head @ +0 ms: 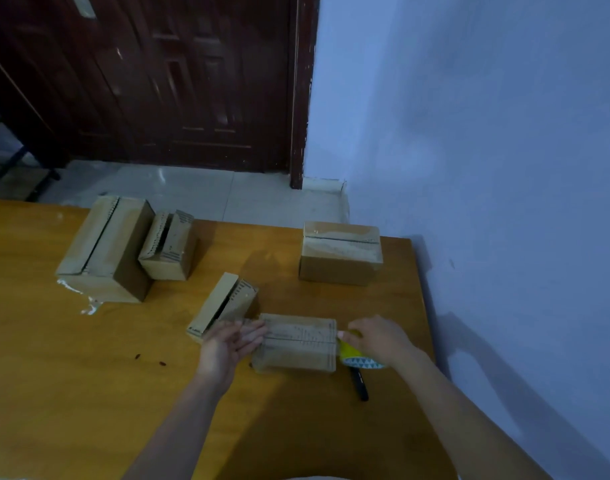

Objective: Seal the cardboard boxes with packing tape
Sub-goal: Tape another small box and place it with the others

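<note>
The cardboard box (298,341) lies near the table's (71,375) right edge; your left hand (227,344) presses flat to steady it, while your right hand (379,339) grips the tape roll (352,355) for sealing.

Two hands at a small cardboard box on a wooden table, with four further boxes behind.

The left hand (232,344), fingers straight, presses the left end of the nearest box (296,342); the right hand (379,339) grips a yellow tape roll (352,353) touching the box's right end; a black marker (360,382) lies on the table (71,393) just below the roll; a small box with its flaps ajar (224,304) sits just behind the left hand; a large box (104,247) and a small one (168,249) stand together at the far left; a closed box (341,252) stands apart at the far right; beyond are a dark door (179,77) and a pale wall (487,133).
</note>
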Tool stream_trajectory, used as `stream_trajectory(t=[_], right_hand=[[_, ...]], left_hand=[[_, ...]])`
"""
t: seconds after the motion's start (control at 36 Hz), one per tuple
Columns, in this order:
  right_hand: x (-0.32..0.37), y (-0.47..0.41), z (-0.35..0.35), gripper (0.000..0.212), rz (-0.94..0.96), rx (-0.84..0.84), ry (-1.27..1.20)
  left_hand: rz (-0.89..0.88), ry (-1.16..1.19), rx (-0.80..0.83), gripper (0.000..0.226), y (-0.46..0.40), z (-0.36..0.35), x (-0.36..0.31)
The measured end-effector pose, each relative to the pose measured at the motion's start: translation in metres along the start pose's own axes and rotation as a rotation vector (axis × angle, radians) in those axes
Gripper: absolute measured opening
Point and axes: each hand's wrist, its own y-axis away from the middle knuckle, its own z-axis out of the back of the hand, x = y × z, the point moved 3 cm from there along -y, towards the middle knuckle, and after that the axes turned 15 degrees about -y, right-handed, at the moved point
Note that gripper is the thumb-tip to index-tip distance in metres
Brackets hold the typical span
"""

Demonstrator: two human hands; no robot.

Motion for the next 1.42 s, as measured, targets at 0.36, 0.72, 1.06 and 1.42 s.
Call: stream_trajectory(t=[0.36,0.72,1.06,1.42], right_hand=[[0.000,-0.008,-0.010,0.060,-0.066,0.034,0.001],[-0.002,-0.011,-0.013,0.060,-0.077,0.023,-0.018],[-0.005,-0.010,-0.015,0.054,-0.086,0.017,-0.071],[-0.013,-0.013,-0.025,0.057,-0.118,0.003,-0.124]], left_hand=[[-0.014,0.068,-0.006,0.022,0.003,-0.005,0.001],[-0.116,-0.209,-0.158,0.024,-0.005,0.014,0.021],[-0.146,-0.714,-0.271,0.024,-0.018,0.017,0.030],[0.060,-0.316,-0.190,0.020,-0.017,0.018,0.028]])
